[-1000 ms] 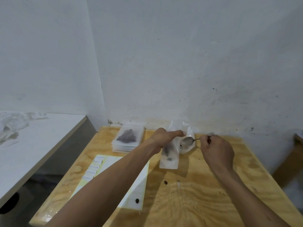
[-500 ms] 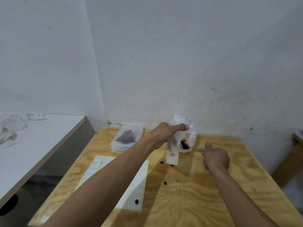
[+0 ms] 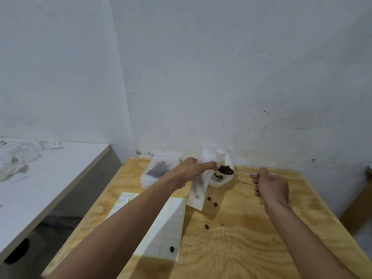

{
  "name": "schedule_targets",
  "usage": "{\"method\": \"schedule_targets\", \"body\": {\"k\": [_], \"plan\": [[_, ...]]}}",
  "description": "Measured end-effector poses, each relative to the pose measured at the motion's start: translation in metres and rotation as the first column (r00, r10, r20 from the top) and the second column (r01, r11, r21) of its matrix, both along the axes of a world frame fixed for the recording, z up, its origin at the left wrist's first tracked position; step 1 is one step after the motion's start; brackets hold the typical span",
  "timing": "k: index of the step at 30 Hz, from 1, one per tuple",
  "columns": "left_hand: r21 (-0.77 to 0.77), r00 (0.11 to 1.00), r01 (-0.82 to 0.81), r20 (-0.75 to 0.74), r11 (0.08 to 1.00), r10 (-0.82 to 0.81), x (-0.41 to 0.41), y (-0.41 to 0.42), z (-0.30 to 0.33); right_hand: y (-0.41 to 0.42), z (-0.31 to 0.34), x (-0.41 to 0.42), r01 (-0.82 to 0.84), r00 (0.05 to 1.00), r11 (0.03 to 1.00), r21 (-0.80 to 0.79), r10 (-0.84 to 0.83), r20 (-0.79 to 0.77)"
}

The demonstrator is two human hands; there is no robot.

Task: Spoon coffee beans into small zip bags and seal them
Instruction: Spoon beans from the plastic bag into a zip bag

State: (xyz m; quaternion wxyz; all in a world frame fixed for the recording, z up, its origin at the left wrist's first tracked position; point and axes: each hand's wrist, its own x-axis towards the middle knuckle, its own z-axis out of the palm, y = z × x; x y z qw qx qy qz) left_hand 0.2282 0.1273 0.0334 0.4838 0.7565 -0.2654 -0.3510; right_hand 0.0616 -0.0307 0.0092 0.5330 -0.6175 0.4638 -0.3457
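Coffee beans (image 3: 225, 169) now heap the spoon (image 3: 234, 172), lifted to the mouth of the larger clear bag (image 3: 220, 178); a second ago its bowl was empty. Left hand (image 3: 191, 170) pinches the small zip bag (image 3: 198, 190) upright above the wooden counter (image 3: 251, 238). Right hand (image 3: 271, 187) has its fingers curled round the spoon handle. Two loose beans (image 3: 212, 201) now lie beside the small bag, where none lay before.

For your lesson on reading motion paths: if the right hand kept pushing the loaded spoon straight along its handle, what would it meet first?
Probably the left hand holding the small zip bag; the right hand points its spoon leftward there, though depth is unclear.
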Motion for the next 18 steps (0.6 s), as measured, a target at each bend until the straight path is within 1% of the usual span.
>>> {"method": "schedule_targets", "body": {"k": [2, 5, 8, 11, 14, 16, 18], "plan": [[-0.021, 1.000, -0.010, 0.009, 1.000, 0.010, 0.001, 0.002, 0.000, -0.003, 0.012, -0.001, 0.006, 1.000, 0.999, -0.037, -0.005, 0.006], [-0.056, 0.997, 0.000, 0.080, 0.998, 0.004, 0.003, 0.003, -0.003, -0.009, 0.037, 0.000, 0.015, 1.000, 0.994, -0.112, -0.014, 0.009], [-0.036, 0.990, 0.024, 0.142, 0.999, -0.018, 0.003, 0.003, -0.004, -0.011, 0.068, 0.003, -0.032, 0.999, 0.986, -0.162, 0.036, 0.020], [-0.024, 0.983, 0.010, 0.182, 1.000, -0.005, -0.002, 0.002, -0.002, -0.008, 0.090, 0.007, -0.109, 0.994, 0.965, -0.239, 0.107, -0.021], [0.014, 0.973, -0.003, 0.231, 1.000, 0.000, -0.008, 0.001, 0.001, -0.001, 0.097, 0.010, -0.205, 0.977, 0.902, -0.381, 0.168, -0.129], [0.036, 0.970, 0.004, 0.243, 0.999, -0.012, -0.012, 0.001, 0.004, 0.004, 0.097, 0.012, -0.266, 0.961, 0.827, -0.496, 0.189, -0.200], [0.030, 0.972, 0.017, 0.234, 0.999, -0.023, -0.013, 0.001, 0.004, 0.005, 0.095, 0.014, -0.278, 0.958, 0.752, -0.598, 0.176, -0.224]]}}
